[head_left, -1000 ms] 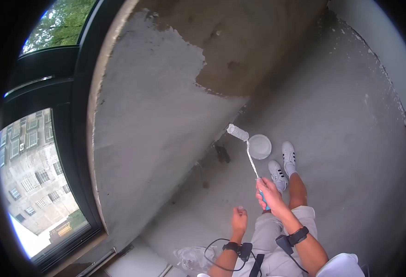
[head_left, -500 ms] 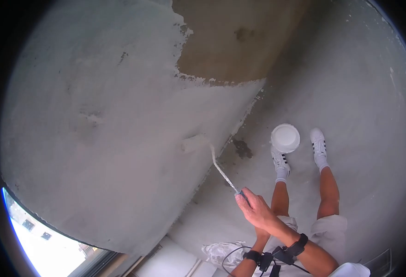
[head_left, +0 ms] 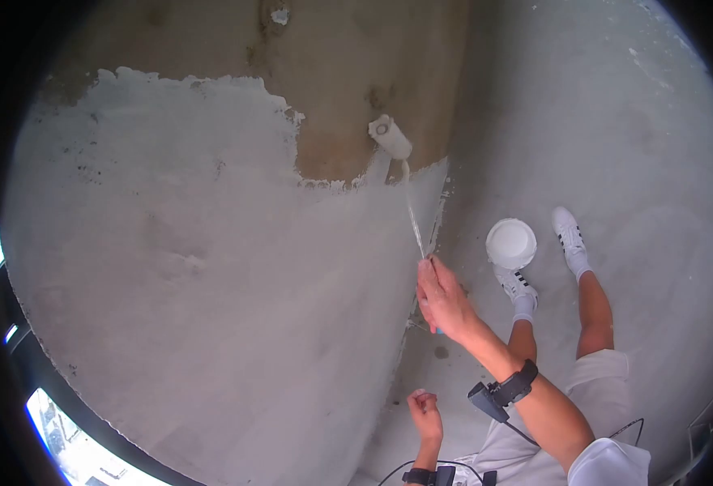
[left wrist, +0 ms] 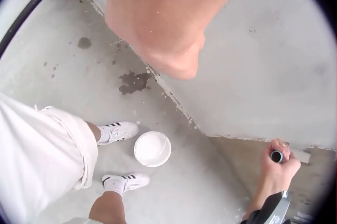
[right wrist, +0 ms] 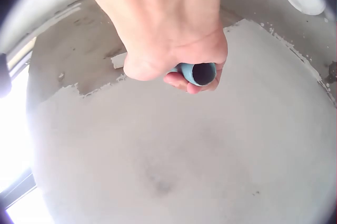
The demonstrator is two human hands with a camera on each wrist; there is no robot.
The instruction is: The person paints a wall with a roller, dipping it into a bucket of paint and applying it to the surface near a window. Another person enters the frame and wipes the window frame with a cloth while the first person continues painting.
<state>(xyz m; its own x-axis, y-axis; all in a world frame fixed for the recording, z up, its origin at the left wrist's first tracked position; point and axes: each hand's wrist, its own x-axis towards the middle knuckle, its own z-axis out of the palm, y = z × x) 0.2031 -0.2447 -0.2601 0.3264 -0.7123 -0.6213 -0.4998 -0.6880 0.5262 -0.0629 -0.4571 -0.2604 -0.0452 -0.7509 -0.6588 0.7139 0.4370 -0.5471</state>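
Note:
A paint roller (head_left: 391,138) lies against the brown unpainted part of the wall (head_left: 348,73), just above the edge of the pale coating. My right hand (head_left: 447,301) grips its handle, whose blue hollow end (right wrist: 203,74) shows in the right wrist view. The left hand (head_left: 426,415) hangs low in front of the body, holding nothing, its fingers loosely curled. Seen from the left wrist, that hand (left wrist: 158,29) fills the top of the picture, with the right hand (left wrist: 278,169) far off at the lower right.
A round white bucket (head_left: 511,244) stands on the grey floor (head_left: 616,162), close to the person's white shoes (head_left: 569,235). Dark stains (left wrist: 134,82) mark the floor beside the wall's foot. A window (head_left: 73,441) shows at the lower left, and cables hang from the wrist straps.
The right hand has moved up, carrying the roller from the pale coating onto the brown area, where a short pale strip now shows. The left hand has come out from behind the right arm.

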